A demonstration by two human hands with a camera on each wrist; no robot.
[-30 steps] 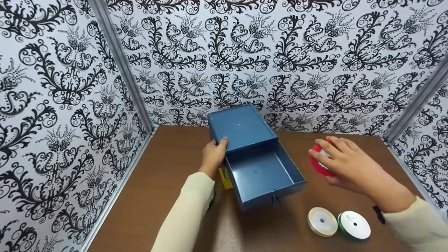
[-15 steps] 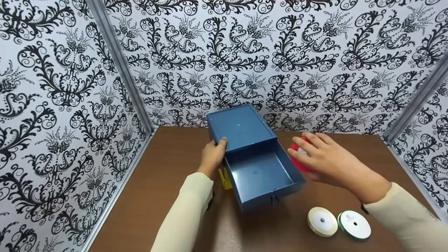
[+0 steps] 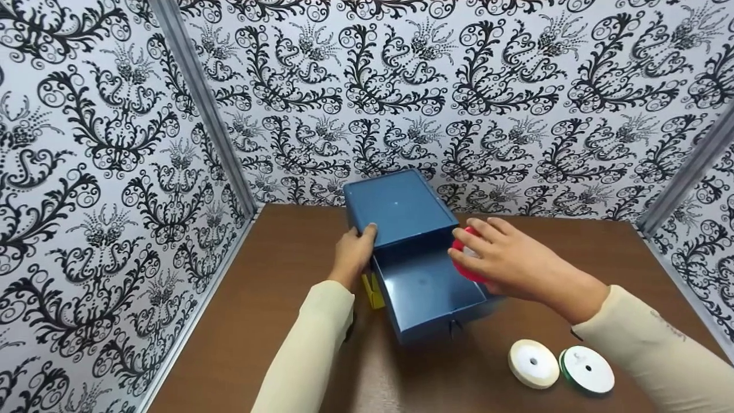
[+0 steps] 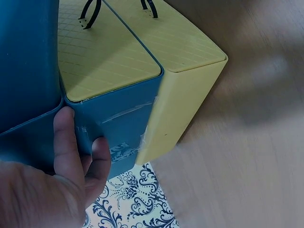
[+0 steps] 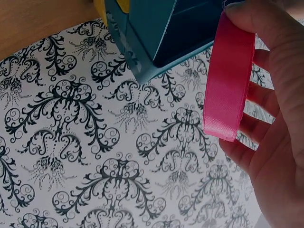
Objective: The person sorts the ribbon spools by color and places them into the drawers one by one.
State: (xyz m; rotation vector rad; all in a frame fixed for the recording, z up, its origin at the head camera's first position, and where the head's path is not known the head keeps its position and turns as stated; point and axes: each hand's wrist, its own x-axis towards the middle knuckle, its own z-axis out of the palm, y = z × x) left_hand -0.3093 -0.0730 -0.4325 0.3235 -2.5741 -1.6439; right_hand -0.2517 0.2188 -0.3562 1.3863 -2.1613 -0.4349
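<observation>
A blue drawer unit point(image 3: 401, 205) stands on the table with its top drawer point(image 3: 418, 289) pulled out; no contents show in the visible part. My left hand point(image 3: 352, 252) grips the unit's left front corner, thumb on the top edge and fingers along the side. In my right hand point(image 3: 513, 261) is a spool of red ribbon point(image 3: 462, 263), held over the right side of the drawer. The right wrist view shows the pinkish-red ribbon point(image 5: 228, 78) edge-on between thumb and fingers. Yellow drawer fronts point(image 4: 109, 52) with black loop pulls appear in the left wrist view.
A cream ribbon spool point(image 3: 533, 363) and a white-faced spool with green ribbon point(image 3: 588, 369) lie side by side at the front right of the brown table point(image 3: 246, 298). Patterned walls point(image 3: 395, 86) stand at the back and sides.
My right hand has carried the red ribbon spool leftward, from beside the unit to over the pulled-out drawer. The left hand has kept its place on the unit.
</observation>
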